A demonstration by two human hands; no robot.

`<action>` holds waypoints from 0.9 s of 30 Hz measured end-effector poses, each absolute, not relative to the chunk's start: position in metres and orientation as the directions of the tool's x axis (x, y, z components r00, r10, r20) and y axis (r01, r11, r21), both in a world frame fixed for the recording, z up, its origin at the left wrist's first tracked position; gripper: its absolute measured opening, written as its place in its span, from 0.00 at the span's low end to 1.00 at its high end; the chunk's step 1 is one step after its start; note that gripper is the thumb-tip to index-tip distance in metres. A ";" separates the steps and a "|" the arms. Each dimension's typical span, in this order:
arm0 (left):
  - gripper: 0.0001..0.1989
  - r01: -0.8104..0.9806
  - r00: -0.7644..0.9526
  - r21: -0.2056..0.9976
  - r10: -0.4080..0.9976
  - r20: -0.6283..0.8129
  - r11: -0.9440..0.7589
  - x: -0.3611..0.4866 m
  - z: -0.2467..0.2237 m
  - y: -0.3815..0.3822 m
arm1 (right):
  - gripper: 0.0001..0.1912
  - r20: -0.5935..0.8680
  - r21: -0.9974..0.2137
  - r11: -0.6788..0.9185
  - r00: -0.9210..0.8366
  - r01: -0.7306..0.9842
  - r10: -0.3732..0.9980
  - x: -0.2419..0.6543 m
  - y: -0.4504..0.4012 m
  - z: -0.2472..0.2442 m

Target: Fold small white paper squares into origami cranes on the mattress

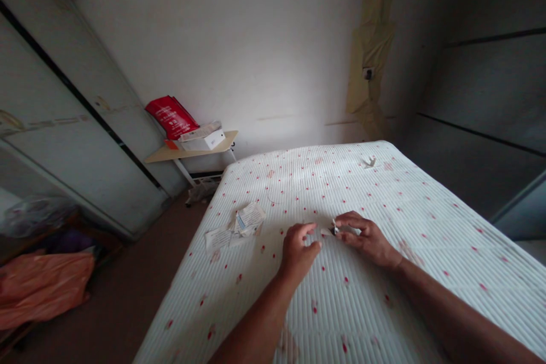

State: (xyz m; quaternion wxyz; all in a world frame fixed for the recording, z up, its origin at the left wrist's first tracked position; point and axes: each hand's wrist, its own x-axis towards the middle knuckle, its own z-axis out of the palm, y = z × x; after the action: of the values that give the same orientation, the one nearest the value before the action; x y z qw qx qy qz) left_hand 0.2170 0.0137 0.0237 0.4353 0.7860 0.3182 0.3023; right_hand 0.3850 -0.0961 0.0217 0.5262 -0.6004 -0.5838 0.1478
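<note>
My right hand (362,236) pinches a small white and dark piece (334,229) between thumb and fingertips, just above the mattress (315,307). Its kind is too small to make out. A pale tip sticks out from it towards the left. Facing it, my left hand (300,244) has its fingers curved and thumb apart, with a gap between them and nothing held. Left of that hand, several printed paper pieces (249,219) lie overlapping on the white, red-dotted mattress. A crumpled whitish scrap (369,162) rests near the far right corner.
Beyond the mattress's far left corner stands a small table (160,154) with a red bag (171,116) and a white box (205,140). Grey cabinets (72,91) line the left. An orange bag (45,287) lies low at left. A wall socket (368,73) is at back right.
</note>
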 end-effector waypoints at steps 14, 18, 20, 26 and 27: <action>0.05 0.318 0.652 0.673 0.670 0.356 -0.668 0.224 0.020 0.015 | 0.18 0.305 -0.874 0.162 0.257 0.458 0.917 0.386 -0.097 0.020; 0.05 0.335 0.653 0.636 0.658 0.375 -0.695 0.223 0.017 0.016 | 0.18 0.303 -0.866 0.160 0.242 0.473 0.922 0.387 -0.096 0.019; 0.05 0.357 0.660 0.603 0.649 0.378 -0.714 0.222 0.016 0.016 | 0.18 0.311 -0.857 0.168 0.229 0.486 0.923 0.387 -0.096 0.017; 0.04 0.426 0.705 0.477 0.613 0.357 -0.769 0.219 0.021 0.014 | 0.13 0.371 -0.772 0.224 0.136 0.595 0.919 0.388 -0.095 0.017; 0.04 0.439 0.714 0.460 0.611 0.343 -0.772 0.219 0.021 0.013 | 0.12 0.381 -0.743 0.233 0.110 0.627 0.918 0.387 -0.094 0.019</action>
State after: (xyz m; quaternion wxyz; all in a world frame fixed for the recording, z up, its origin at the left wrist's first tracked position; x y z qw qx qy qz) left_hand 0.2187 0.0132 0.0214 0.1755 0.9089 0.2889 0.2444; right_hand 0.3872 -0.0942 0.0189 0.4450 -0.5973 -0.6469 0.1634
